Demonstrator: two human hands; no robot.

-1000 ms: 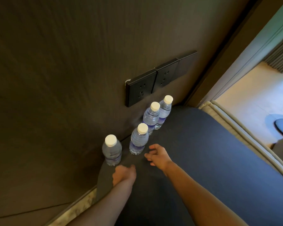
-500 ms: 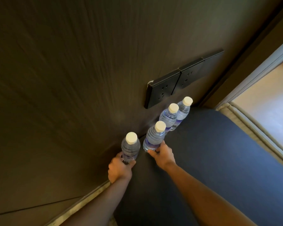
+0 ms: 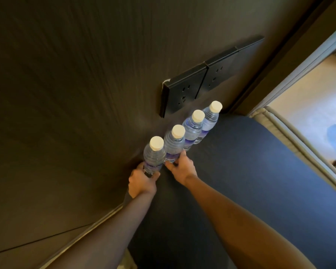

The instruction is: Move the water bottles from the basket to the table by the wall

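1. Your left hand has its fingers wrapped around the base of the nearest water bottle, at centre frame.
2. Your right hand grips the second bottle low down.
3. Both stand upright on the dark table, long axes vertical, caps above your hands, touching side by side.
4. Two more bottles continue the row toward the upper right along the wall, below the sockets.
5. No basket is in view.

The water bottles' purple labels are too blurred to read.
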